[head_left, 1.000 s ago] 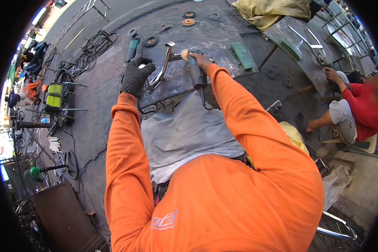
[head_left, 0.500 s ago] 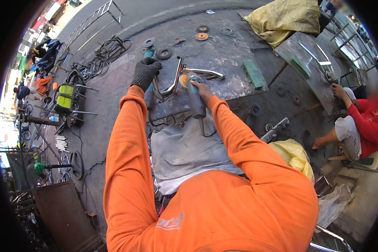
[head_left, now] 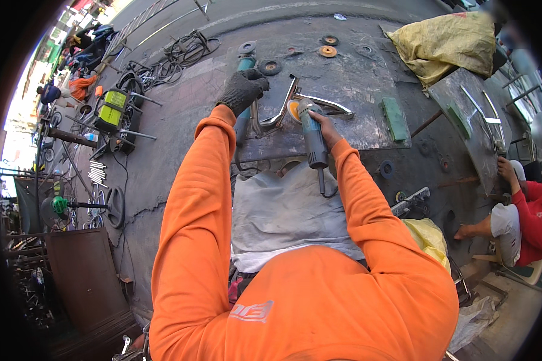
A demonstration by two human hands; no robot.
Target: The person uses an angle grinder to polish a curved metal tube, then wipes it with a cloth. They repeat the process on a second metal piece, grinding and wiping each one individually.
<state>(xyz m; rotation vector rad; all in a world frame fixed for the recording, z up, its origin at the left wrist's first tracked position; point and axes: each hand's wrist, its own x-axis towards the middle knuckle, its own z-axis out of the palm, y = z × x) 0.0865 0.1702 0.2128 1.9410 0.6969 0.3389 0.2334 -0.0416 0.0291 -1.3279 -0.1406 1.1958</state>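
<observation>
Grinding appears under way, remaining work indeterminable: right hand (head_left: 327,128) grips the angle grinder (head_left: 314,141), disc (head_left: 293,111) near the bright metal frame (head_left: 328,104) on the worktop (head_left: 367,84); gloved left hand (head_left: 242,90) apart, hold unclear.

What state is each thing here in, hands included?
Left hand: gloved; grip unclear.
Right hand: bare, gripping a grinder.
That grinder: held, corded; spinning unclear.
Second grinder: partly hidden behind left hand.
Nearer metal frame: shiny, on the work surface.
Loose orange disc: lying flat.
Gray cloth: draped, creased.
Far yellow sack: crumpled.
</observation>
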